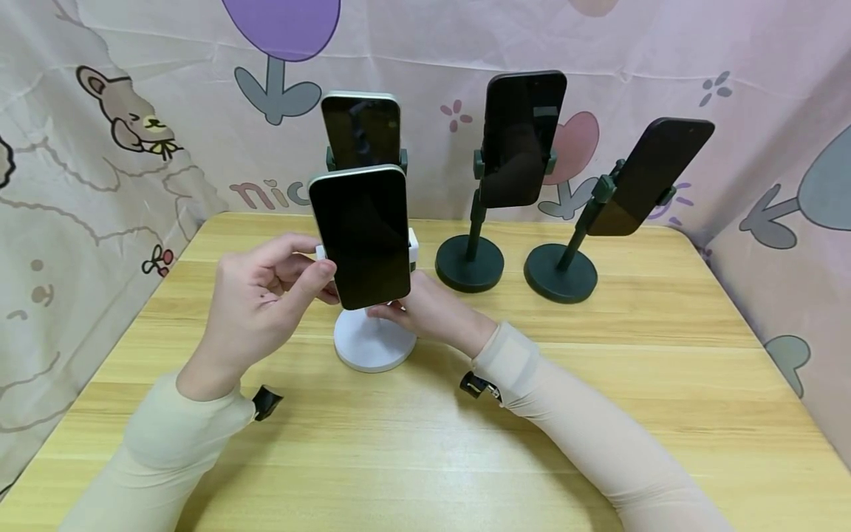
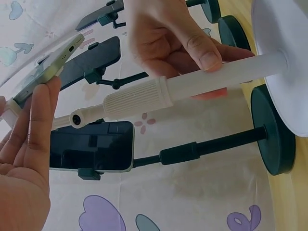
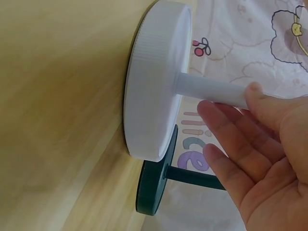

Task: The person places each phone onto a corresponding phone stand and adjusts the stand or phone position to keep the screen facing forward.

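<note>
A white phone stand (image 1: 374, 351) stands upright on the table, its clamp carrying a smartphone (image 1: 364, 240) with a dark screen facing me. My left hand (image 1: 255, 307) pinches the phone's left edge at the clamp, thumb in front and fingers behind. Below the phone, my right hand (image 1: 442, 314) grips the stand's stem between thumb and fingers. The left wrist view shows that stem (image 2: 240, 70), a ribbed collar (image 2: 137, 98) and the joint under the clamp. In the right wrist view the round base (image 3: 154, 86) sits flat on the table.
Behind the white stand, a dark green stand holds another phone (image 1: 362, 129). Two more green stands with phones (image 1: 521, 140) (image 1: 651, 177) are at the back right. The wooden table (image 1: 412, 458) meets a patterned cloth (image 1: 425, 44) at its back edge.
</note>
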`<state>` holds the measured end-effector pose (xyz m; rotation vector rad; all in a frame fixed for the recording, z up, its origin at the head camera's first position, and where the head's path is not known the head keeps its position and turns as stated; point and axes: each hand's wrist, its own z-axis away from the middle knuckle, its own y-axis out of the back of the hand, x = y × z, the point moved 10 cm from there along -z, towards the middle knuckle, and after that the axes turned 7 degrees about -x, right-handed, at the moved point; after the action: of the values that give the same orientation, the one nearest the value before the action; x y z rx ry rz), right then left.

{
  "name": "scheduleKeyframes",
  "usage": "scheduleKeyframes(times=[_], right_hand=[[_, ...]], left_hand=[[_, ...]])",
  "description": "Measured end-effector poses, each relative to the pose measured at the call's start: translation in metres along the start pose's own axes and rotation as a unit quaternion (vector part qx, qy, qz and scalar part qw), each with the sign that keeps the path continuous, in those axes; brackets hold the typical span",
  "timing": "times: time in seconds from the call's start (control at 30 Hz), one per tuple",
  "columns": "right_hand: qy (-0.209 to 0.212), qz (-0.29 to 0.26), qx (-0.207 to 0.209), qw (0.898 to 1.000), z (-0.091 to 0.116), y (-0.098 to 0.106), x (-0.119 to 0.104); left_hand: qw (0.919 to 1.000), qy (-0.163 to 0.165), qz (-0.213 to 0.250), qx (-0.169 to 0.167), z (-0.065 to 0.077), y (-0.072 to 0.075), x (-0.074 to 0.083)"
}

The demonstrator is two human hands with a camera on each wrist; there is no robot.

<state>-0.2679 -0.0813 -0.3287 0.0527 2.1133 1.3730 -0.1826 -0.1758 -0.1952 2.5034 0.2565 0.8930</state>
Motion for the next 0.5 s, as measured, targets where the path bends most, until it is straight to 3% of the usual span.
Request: scheduleKeyframes(times=[0.1,0.33,0.4,0.5], right_hand=[[0.004,-0.004,0.004,1.000,0.000,0.001,0.001],[-0.014,-0.022,-0.004,1.000,0.002,-0.001,0.006],[-0.020,-0.022,-0.009,1.000,0.004,-0.002,0.007],[-0.033,-0.012,-0.019,0.999,0.007,-0.002,0.010]], left_hand=[[1.0000,0.003,0.009,0.001,0.001,-0.001,-0.002],[0.9959,0.004,0.091,0.001,0.010,-0.001,-0.021],[0.9975,0.020,0.068,0.002,0.011,0.000,-0.024],[0.9983,0.057,-0.006,-0.009,0.014,-0.003,-0.028]])
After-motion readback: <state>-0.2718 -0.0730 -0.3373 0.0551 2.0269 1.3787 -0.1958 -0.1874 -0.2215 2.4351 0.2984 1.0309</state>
